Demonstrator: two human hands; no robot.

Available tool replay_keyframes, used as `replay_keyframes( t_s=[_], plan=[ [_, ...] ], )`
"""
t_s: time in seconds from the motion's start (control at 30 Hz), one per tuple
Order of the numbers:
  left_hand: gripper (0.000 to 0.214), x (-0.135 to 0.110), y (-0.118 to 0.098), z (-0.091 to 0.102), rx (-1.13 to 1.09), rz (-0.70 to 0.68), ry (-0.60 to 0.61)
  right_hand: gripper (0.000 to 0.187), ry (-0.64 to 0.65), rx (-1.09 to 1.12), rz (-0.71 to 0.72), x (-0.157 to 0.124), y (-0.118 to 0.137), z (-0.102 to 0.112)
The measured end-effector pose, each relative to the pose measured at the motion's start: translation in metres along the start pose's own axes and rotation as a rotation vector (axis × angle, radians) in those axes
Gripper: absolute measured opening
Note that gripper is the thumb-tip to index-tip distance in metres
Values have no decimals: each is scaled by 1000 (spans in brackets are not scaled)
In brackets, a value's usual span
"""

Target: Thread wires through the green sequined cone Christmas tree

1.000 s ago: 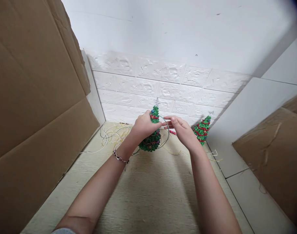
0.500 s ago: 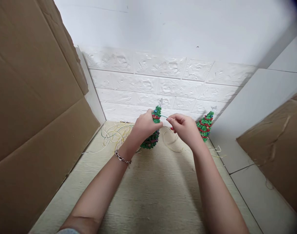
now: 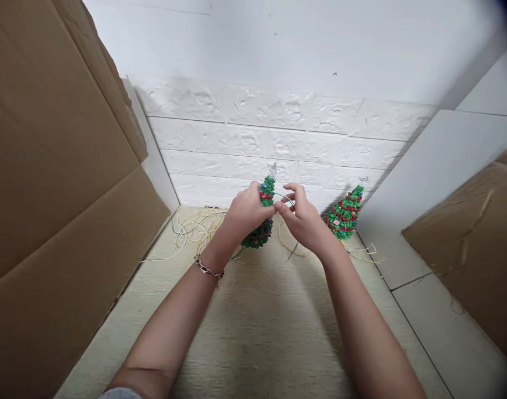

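My left hand (image 3: 248, 209) is wrapped round the upper part of a small green beaded Christmas tree (image 3: 257, 238). A clear star tops this tree, and red trim shows between my fingers. From the tree, a thin green string (image 3: 282, 195) arcs to my right hand (image 3: 301, 219). The string runs through its curled fingers, and a dark loose end hangs below the palm. My right thumb tip is close to my left thumb. Just right of that hand stands a second beaded Christmas tree (image 3: 347, 213) with red garlands and a clear star.
A tangle of white, yellow and green strings (image 3: 199, 227) lies left of the held tree. More pale strings (image 3: 364, 254) lie by the second tree. Cardboard (image 3: 62, 183) rises at left, another cardboard piece (image 3: 470, 238) at right. A white brick-patterned wall (image 3: 241, 138) closes the back.
My right hand has moved left and closer to my left hand, its fingers more spread. The string's loose end now hangs below it, and more of the second tree shows.
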State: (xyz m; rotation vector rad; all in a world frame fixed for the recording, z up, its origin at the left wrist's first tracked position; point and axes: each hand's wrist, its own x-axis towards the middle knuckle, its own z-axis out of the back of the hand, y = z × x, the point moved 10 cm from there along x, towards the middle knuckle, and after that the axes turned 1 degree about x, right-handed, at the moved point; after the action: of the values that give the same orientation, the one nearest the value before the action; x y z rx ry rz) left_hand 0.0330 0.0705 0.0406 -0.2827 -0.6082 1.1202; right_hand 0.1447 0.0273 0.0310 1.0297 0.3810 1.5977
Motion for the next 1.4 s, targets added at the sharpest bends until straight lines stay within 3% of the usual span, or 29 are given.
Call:
replay_keyframes(
  t_s=[0.17, 0.5, 0.63, 0.8, 0.9, 1.0, 1.1, 1.27, 1.4],
  plan=[
    [34, 3, 9, 10, 21, 56, -30, 14, 26, -53, 41, 4, -3, 10],
    [33, 0, -2, -6, 60, -4, 0, 16, -82, -45, 10, 2, -6, 38],
    [33, -3, -8, -15, 53, -50, 1, 16, -109, -179, 67, 2, 5, 30],
    [28, -4, -11, -18, 21, -56, 10, 18, -106, -195, 99, 2, 13, 18],
    [31, -2, -8, -15, 29, -49, 9, 17, -48, -77, 29, 0, 5, 25],
    [34, 1, -3, -10, 43, -32, 2, 30, 82, 48, -100, -5, -12, 32],
    [34, 3, 1, -6, 46, -18, -4, 18, 137, 45, -152, -7, -22, 40],
    [35, 3, 1, -8, 61, -21, -2, 19, 41, -8, -105, -4, -13, 50],
    [36, 0, -3, -12, 81, -41, -18, 21, -4, -156, -7, -1, 1, 38]
  ],
)
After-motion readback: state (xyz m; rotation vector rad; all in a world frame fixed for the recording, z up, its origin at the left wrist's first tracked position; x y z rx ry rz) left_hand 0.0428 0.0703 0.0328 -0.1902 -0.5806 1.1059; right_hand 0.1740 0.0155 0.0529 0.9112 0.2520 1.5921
